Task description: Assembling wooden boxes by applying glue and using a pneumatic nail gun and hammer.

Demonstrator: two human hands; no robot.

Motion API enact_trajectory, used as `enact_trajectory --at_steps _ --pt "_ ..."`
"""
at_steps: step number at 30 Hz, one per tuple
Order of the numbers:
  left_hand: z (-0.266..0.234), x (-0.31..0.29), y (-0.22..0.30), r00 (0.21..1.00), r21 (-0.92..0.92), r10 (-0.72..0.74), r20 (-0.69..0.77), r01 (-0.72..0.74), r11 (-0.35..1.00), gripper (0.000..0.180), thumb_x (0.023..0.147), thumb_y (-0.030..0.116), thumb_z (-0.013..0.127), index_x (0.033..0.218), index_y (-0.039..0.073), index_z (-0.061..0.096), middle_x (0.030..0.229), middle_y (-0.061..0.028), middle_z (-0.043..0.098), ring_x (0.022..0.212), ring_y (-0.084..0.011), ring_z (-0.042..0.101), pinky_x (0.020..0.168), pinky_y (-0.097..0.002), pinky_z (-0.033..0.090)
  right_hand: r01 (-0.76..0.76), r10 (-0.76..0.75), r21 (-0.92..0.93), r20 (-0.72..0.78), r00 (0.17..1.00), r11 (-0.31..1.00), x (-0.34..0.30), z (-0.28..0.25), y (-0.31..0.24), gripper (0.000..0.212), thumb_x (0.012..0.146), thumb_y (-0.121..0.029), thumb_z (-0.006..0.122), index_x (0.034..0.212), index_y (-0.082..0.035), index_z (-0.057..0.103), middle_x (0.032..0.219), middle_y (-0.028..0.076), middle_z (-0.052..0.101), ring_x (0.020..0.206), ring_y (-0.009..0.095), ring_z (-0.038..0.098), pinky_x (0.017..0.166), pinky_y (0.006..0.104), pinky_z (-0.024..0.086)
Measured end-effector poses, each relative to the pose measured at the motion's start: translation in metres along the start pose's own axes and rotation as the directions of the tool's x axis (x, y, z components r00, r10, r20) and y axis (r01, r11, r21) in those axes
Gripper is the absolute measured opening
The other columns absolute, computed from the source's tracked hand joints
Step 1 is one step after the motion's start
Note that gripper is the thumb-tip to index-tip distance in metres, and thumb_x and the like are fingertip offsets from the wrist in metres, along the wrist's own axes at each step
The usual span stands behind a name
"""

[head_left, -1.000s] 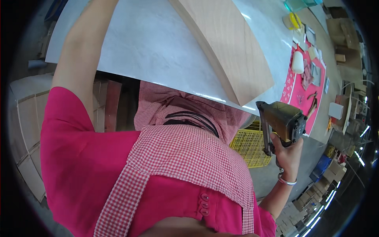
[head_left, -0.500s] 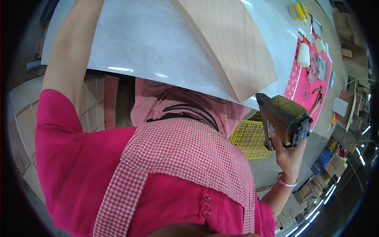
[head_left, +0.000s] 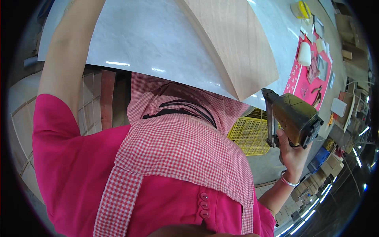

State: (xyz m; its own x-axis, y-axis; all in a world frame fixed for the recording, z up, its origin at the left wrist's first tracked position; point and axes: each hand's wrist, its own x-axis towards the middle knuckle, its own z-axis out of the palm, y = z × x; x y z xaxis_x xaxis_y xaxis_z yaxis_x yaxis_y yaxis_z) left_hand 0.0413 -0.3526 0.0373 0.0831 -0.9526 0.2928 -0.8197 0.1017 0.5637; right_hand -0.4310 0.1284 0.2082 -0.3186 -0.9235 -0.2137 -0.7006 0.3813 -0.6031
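My right hand (head_left: pixel 293 157) is wrapped round the handle of a dark, worn nail gun (head_left: pixel 297 120), with the thumb up along its side. The gun's nose sits just off the near right end of a thick, pale wooden board (head_left: pixel 241 49), with a small gap visible between them. This board has a curved edge and lies on a glossy grey-white tabletop (head_left: pixel 138 35). My left arm stretches forward over the left side of the table; its hand is cut off by the top edge.
A yellow plastic crate (head_left: pixel 249 136) stands below the table's edge. To the right, a pink cloth (head_left: pixel 306 85) bears a white bottle (head_left: pixel 304 54), a rag and pliers-like tools. A yellow tub (head_left: pixel 301 10) is farther back. Wooden panels (head_left: pixel 89 102) are stacked at the left.
My right hand has carried the nail gun slightly to the right, away from the board's end. The board and my left arm have hardly shifted in view.
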Motion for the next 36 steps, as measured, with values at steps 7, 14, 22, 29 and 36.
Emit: enact_trajectory --at_steps 7,14,22,29,36 --pt "0.01 0.0 -0.006 0.995 0.063 0.086 -0.054 -0.083 0.995 0.029 0.084 0.025 0.062 0.097 0.002 0.073 0.095 -0.0184 0.072 0.091 -0.0301 0.069 0.082 -0.0402 0.051 0.045 -0.042 -0.069 0.044 0.998 0.997 0.006 -0.002 0.004 0.053 0.074 -0.015 0.086 0.115 0.003 0.057 0.108 0.012 0.067 0.097 0.022 0.064 0.086 0.0331 0.049" --pt "0.011 0.001 -0.007 0.996 0.063 0.067 -0.062 -0.063 0.996 0.03 0.084 0.025 0.061 0.099 0.002 0.072 0.096 -0.0188 0.071 0.093 -0.0311 0.068 0.083 -0.0404 0.051 0.017 -0.015 -0.069 0.023 1.0 0.997 0.004 -0.002 0.01 0.054 0.073 -0.016 0.087 0.114 0.003 0.058 0.107 0.012 0.067 0.097 0.022 0.064 0.086 0.0333 0.049" --pt "0.009 0.0 -0.006 0.998 0.011 0.05 -0.044 -0.049 0.999 0.03 0.085 0.024 0.061 0.1 0.001 0.072 0.096 -0.0192 0.071 0.094 -0.0298 0.068 0.084 -0.0397 0.051 0.02 -0.018 -0.092 0.021 1.0 0.996 0.007 -0.001 0.016 0.053 0.073 -0.016 0.087 0.113 0.002 0.058 0.108 0.013 0.066 0.097 0.023 0.064 0.085 0.0336 0.05" --pt "0.009 -0.004 -0.007 0.997 -0.012 0.057 -0.046 -0.057 0.998 0.029 0.085 0.024 0.061 0.1 0.0 0.072 0.096 -0.0186 0.072 0.093 -0.0285 0.068 0.083 -0.0391 0.05 0.019 -0.008 -0.124 0.085 0.996 0.992 0.011 -0.006 0.022 0.051 0.073 -0.012 0.086 0.113 0.003 0.058 0.107 0.013 0.066 0.096 0.022 0.064 0.084 0.0336 0.05" --pt "0.011 -0.003 -0.005 0.998 0.0 0.038 -0.051 -0.038 0.999 0.029 0.085 0.023 0.06 0.099 0.0 0.072 0.095 -0.0187 0.072 0.093 -0.0289 0.068 0.083 -0.0387 0.051 -0.052 0.05 0.037 0.05 0.998 0.998 -0.008 0.001 0.023 0.05 0.074 -0.007 0.084 0.115 0.003 0.057 0.107 0.011 0.066 0.094 0.019 0.063 0.081 0.0321 0.051"
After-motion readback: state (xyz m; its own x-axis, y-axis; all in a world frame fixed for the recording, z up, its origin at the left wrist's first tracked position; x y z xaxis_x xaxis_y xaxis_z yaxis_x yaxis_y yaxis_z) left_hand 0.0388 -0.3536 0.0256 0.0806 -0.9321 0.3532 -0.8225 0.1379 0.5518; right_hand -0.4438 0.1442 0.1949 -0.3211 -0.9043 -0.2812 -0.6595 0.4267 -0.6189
